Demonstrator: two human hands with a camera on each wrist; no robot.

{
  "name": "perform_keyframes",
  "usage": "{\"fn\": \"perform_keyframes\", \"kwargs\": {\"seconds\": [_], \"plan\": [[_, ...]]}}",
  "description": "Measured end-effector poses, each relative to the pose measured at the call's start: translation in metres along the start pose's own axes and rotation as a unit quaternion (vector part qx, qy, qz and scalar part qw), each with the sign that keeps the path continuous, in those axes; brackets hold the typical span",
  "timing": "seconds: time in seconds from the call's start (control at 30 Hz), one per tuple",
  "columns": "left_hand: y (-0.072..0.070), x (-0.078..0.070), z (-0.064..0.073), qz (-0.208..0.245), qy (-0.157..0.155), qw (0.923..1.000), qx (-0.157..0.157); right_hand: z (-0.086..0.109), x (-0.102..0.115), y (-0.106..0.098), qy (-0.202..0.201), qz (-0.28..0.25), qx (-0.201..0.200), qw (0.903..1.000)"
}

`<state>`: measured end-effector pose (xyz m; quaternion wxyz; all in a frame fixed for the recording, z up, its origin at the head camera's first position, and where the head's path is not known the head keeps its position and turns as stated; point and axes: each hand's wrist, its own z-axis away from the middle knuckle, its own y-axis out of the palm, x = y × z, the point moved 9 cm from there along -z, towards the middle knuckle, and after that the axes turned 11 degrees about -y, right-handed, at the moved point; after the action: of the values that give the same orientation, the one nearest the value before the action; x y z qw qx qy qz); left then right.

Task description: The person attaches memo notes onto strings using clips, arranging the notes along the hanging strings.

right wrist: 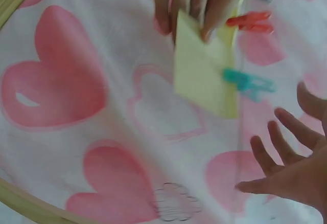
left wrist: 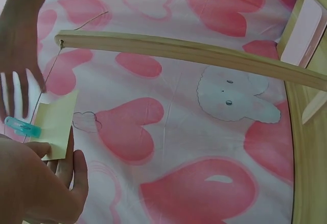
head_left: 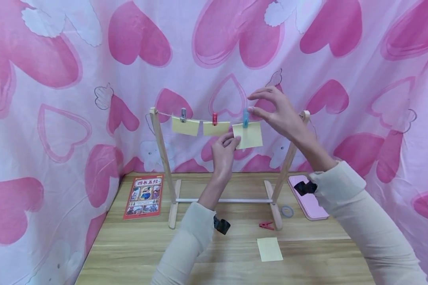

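With my left hand (head_left: 224,155) I pinch the lower left part of a yellow note (head_left: 252,136), thumb in front, while it hangs from the string (head_left: 165,114) under a blue clip (head_left: 245,118). My right hand (head_left: 281,113) is wide, fingers apart, just beside that clip. Two more notes (head_left: 186,127) hang to the left (one under a gray clip (head_left: 183,114), one under a red clip (head_left: 214,118)). On the counter (head_left: 235,253), a loose note (head_left: 270,249) lies near a red peg (head_left: 266,225).
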<state>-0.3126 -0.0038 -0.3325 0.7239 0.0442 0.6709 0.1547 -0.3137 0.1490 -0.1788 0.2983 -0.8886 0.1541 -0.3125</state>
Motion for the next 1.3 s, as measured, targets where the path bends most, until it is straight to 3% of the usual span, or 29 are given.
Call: {"fn": "perform_keyframes", "kwargs": {"seconds": [0.17,0.27,0.37,0.47,0.63,0.8,0.93,1.03,1.1,1.23,1.3], "plan": [[-0.001,0.002,0.0,0.007,0.007,0.9999,0.011,0.032,0.04,0.006,-0.104,0.02,-0.026,0.994],[-0.001,0.004,0.001,0.011,0.013,0.9996,0.025,0.057,0.055,0.022,-0.154,0.011,0.002,0.988],[0.0,0.007,0.002,-0.004,0.017,0.9992,0.035,0.084,0.057,0.038,-0.175,0.0,0.036,0.9838],[0.001,0.011,0.005,-0.022,0.017,0.9985,0.048,0.111,0.05,0.049,-0.165,0.002,0.054,0.9849],[0.0,0.018,0.008,-0.042,0.021,0.9969,0.063,0.153,0.026,0.054,-0.111,0.029,0.055,0.9919],[-0.008,0.025,0.009,-0.072,0.028,0.9955,0.054,0.188,0.003,0.054,-0.083,0.052,0.045,0.9942],[-0.016,0.039,0.01,-0.12,0.035,0.9913,0.04,0.213,-0.015,0.054,-0.081,0.067,0.028,0.994],[-0.023,0.057,0.012,-0.194,0.05,0.9791,0.031,0.231,-0.029,0.054,-0.095,0.08,0.009,0.9923],[-0.028,0.075,0.014,-0.261,0.06,0.9632,0.025,0.243,-0.041,0.056,-0.09,0.083,0.001,0.9924],[-0.033,0.123,0.021,-0.368,0.057,0.9273,0.039,0.269,-0.066,0.063,-0.053,0.082,0.0,0.9952],[-0.033,0.152,0.028,-0.39,0.051,0.9173,0.06,0.282,-0.077,0.068,-0.033,0.075,0.0,0.9966]]}}
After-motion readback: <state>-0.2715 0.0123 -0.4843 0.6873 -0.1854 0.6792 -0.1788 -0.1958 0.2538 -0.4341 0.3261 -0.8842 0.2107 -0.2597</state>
